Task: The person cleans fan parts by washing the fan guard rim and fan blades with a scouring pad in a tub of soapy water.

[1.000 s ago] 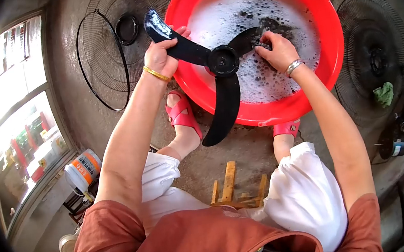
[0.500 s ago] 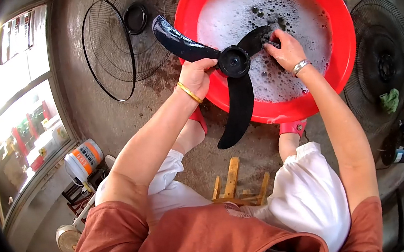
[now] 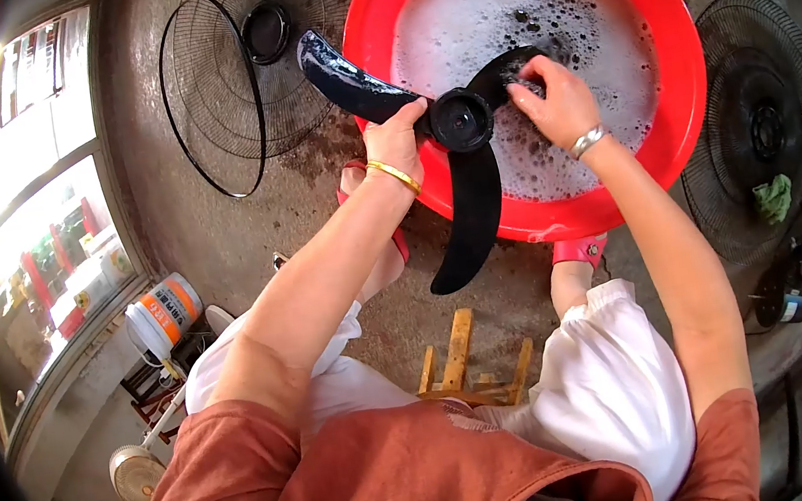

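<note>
A black three-bladed fan blade (image 3: 461,121) hangs over the near left rim of a red basin (image 3: 676,76) of sudsy water. My left hand (image 3: 395,141) is closed on it beside the hub, around the base of the left blade, which is wet and carries streaks of foam. My right hand (image 3: 561,103) is at the right blade, above the suds, with thumb and fingers closed together against its outer part. A small dark patch shows between those fingers; its kind is unclear. The third blade points down towards me, outside the basin.
A fan grille (image 3: 200,85) with a loose black ring (image 3: 166,99) lies on the floor at left. At right lies another grille (image 3: 707,133) with a green cloth (image 3: 773,199) on it. A wooden stool (image 3: 457,349) and a white bucket (image 3: 165,315) stand nearer.
My right hand has moved slightly left along the right blade, towards the hub. My left hand and the fan blade have shifted a little; the left hand still grips it.
</note>
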A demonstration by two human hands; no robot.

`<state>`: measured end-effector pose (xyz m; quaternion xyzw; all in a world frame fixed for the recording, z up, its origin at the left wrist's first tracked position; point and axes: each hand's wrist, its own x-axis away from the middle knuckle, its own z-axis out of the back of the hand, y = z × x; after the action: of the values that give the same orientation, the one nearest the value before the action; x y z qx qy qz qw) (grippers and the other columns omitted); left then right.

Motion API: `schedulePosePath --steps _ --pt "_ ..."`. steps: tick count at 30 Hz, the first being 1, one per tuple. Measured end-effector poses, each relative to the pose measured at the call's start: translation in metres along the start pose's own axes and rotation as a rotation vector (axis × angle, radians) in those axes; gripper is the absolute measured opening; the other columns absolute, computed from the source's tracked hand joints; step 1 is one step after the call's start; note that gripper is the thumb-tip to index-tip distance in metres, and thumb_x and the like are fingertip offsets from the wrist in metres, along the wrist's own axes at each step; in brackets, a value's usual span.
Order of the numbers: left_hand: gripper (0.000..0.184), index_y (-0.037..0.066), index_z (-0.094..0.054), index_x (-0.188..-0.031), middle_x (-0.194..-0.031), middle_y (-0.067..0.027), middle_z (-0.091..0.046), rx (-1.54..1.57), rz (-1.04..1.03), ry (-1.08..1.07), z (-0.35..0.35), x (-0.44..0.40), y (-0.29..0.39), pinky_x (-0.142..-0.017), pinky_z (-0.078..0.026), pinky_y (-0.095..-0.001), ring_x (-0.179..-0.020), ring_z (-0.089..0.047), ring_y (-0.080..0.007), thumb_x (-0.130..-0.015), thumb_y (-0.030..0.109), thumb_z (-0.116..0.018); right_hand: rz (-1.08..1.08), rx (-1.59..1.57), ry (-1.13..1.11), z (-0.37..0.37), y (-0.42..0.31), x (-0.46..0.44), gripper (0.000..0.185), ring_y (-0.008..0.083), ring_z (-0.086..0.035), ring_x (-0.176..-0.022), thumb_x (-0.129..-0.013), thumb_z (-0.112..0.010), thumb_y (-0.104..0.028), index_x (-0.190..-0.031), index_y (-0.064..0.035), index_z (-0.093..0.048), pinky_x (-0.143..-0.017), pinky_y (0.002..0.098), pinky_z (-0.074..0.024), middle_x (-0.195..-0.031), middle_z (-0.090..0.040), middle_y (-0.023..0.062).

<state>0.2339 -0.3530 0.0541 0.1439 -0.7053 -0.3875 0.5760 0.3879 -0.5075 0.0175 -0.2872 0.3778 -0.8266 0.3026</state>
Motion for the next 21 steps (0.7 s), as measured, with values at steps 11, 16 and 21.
schedulePosePath --steps 11,16,21 --pt "0.016 0.007 -0.061 -0.096 -0.089 -0.0040 -0.065 0.037 0.209 -0.067 -0.003 0.015 -0.001 -0.065 -0.049 -0.0343 -0.076 -0.061 -0.0181 -0.089 0.021 -0.058 0.570 0.370 0.098 -0.021 -0.059 0.019 0.003 0.0248 -0.056 -0.082 -0.072 -0.060 -0.013 -0.073 -0.0127 -0.063 -0.062 0.0385 -0.0511 -0.084 -0.052 0.0050" --pt "0.018 0.009 -0.060 -0.097 -0.089 -0.0025 -0.065 -0.037 0.193 -0.049 0.002 0.012 -0.014 -0.063 -0.048 -0.0357 -0.075 -0.061 -0.0174 -0.091 0.025 -0.057 0.203 0.129 -0.362 0.003 -0.078 0.011 0.014 0.0307 -0.063 -0.082 -0.075 -0.060 -0.015 -0.082 -0.0061 -0.069 -0.068 0.0401 -0.0514 -0.085 -0.065 0.0123" --pt "0.039 0.014 -0.057 -0.115 -0.106 -0.0007 -0.062 0.048 0.355 -0.151 0.004 0.031 0.007 -0.088 -0.042 -0.0385 -0.106 -0.053 -0.0131 -0.091 0.045 -0.058 -0.069 -0.408 -0.163 0.019 -0.010 -0.012 0.028 0.0310 -0.064 -0.086 -0.078 -0.067 -0.028 -0.095 -0.0063 -0.070 -0.078 0.0360 -0.0499 -0.091 -0.069 0.0144"
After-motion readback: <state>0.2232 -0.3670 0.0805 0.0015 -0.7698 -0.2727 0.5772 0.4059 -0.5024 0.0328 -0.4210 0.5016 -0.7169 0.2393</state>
